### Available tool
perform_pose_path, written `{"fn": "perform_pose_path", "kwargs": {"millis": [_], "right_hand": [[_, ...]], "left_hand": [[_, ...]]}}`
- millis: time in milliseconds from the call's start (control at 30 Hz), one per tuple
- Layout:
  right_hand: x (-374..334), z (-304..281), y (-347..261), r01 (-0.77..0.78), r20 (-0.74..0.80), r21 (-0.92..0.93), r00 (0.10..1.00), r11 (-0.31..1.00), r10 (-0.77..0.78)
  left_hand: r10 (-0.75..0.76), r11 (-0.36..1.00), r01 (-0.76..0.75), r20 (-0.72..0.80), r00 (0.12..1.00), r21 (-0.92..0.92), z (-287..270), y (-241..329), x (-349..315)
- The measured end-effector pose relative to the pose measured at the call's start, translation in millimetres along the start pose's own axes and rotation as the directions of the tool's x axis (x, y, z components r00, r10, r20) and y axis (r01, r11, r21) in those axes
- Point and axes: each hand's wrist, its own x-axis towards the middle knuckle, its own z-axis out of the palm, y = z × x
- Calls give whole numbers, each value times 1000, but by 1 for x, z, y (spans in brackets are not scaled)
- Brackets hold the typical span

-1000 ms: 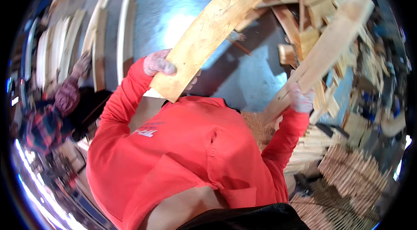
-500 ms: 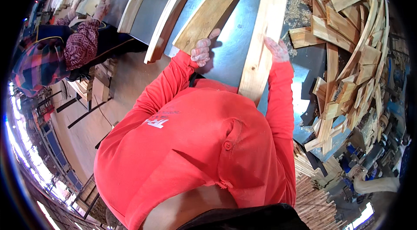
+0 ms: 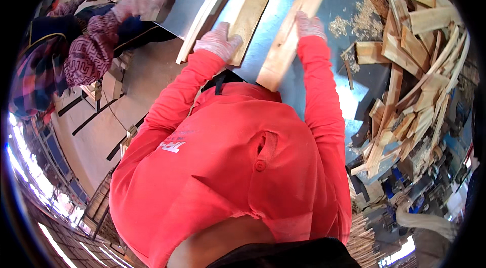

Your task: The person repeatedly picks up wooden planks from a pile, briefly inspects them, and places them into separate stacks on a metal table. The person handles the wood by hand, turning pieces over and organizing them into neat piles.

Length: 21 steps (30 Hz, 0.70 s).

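Observation:
My left hand [image 3: 218, 43], in a pale, stained glove, grips the near end of a long wooden board [image 3: 254, 8]. Its thumb and a finger lie against the wood. My right hand [image 3: 309, 26], gloved alike, is closed around the right edge of a second pale board [image 3: 294, 27], with part of its fingers hidden. Both boards lie roughly side by side on a shiny grey metal table [image 3: 273, 20], their far ends reaching the top of the view. Left of my left hand lies another narrow, slightly curved board [image 3: 208, 14].
A heap of offcuts and curved strips [image 3: 415, 60] covers the table's right side, beside sawdust [image 3: 362, 17]. At the left, a co-worker's gloved hand [image 3: 142, 2] is blurred over more boards. Stacked strips [image 3: 362, 240] lie low at right; a pale hose [image 3: 422, 220] runs nearby.
The left board has turned from a curved, slanted pose to a straighter one. The right board's near end has shifted left and away from me. The co-worker's hand has moved right.

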Motion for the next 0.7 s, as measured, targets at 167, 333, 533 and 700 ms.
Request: {"fn": "perform_pose_path", "kwargs": {"millis": [167,333,533,700], "right_hand": [[-27,79,-55,102,32,-84,995,991,-99],[24,91,11,45,120,561,984,826,-135],[41,80,38,-33,140,847,977,530,-161],[4,84,-32,127,111,435,975,891,-193]], "left_hand": [[298,954,-301,131,945,-2,14,5,-3],[422,878,-478,-488,764,11,-4,-28,4],[-96,993,95,14,995,76,-43,-56,39],[105,959,-144,-164,981,-246,-15,-89,57]]}}
